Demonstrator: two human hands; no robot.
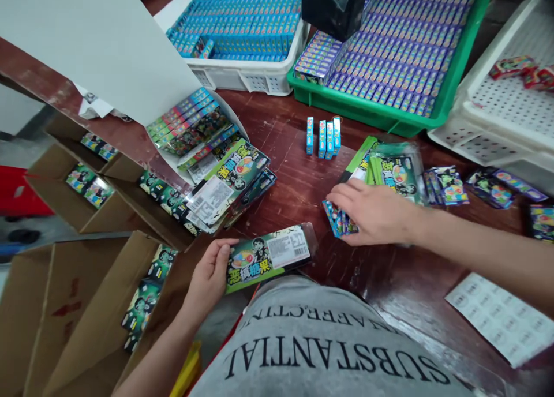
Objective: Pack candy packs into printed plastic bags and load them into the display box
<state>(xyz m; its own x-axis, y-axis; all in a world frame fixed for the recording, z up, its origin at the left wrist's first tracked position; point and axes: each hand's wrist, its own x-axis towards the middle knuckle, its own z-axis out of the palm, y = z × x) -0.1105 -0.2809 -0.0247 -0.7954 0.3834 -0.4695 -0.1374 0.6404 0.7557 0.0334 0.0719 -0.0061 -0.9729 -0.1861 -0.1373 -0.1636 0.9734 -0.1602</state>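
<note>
My left hand (210, 273) grips one end of a green candy packet (269, 256) with a white label, held just above the near table edge. My right hand (372, 212) rests palm down on a small stack of blue candy boxes (340, 221) on the dark red table (298, 183), fingers curled over them. Beside that hand lies a pile of green packets in clear sleeves (392, 172). Several small blue boxes (324, 136) stand upright a little farther back.
A heap of filled packets (225, 183) lies at the left. Open cardboard cartons (86, 304) with packets stand left of the table. A white crate (242, 27) and green crate (389, 51) hold rows of boxes. A label sheet (497, 316) lies right.
</note>
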